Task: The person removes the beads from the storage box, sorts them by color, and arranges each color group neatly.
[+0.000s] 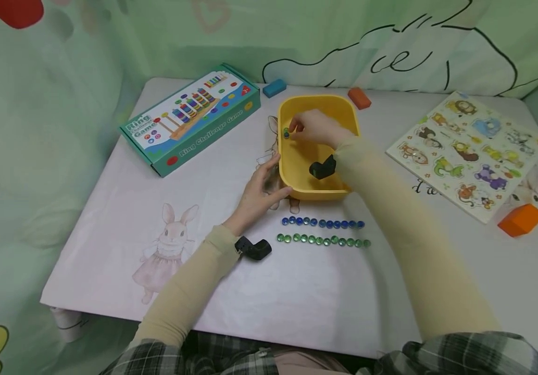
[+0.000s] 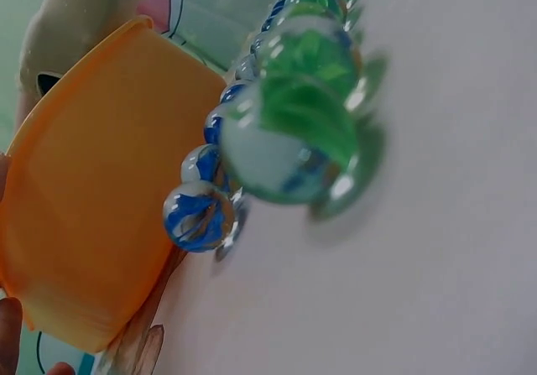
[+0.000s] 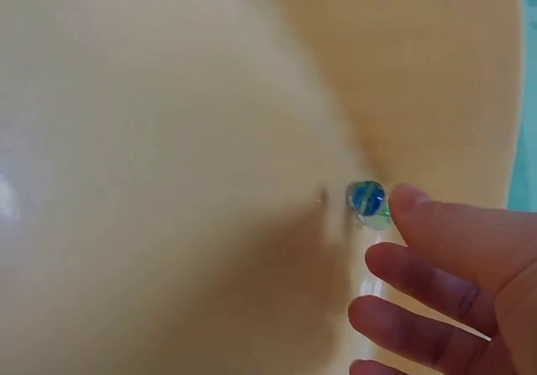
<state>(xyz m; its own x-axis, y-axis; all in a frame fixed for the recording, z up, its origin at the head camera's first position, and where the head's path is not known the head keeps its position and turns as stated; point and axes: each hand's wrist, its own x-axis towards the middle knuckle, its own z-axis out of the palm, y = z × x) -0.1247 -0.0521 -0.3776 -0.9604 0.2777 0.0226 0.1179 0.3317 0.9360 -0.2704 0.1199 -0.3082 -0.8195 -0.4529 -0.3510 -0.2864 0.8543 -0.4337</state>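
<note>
On the worktop (image 1: 109,250), the left hand (image 1: 257,195) rests its loosely spread grip against the near left corner of the yellow tub (image 1: 317,194). Inside the tub's far left, the right hand (image 1: 313,129) reaches with relaxed, empty fingers (image 3: 436,224) beside two marbles (image 3: 367,200). Blue marbles (image 1: 322,223) and green marbles (image 1: 323,240) line up nearer.

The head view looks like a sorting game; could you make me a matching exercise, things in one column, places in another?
Things:
1. yellow tub
2. blue marble row
3. green marble row
4. game box

Places:
A. nearest the person
B. far left of the table
C. steadied by the left hand
D. between the tub and the other row

Pairs: 1-C, 2-D, 3-A, 4-B
</note>
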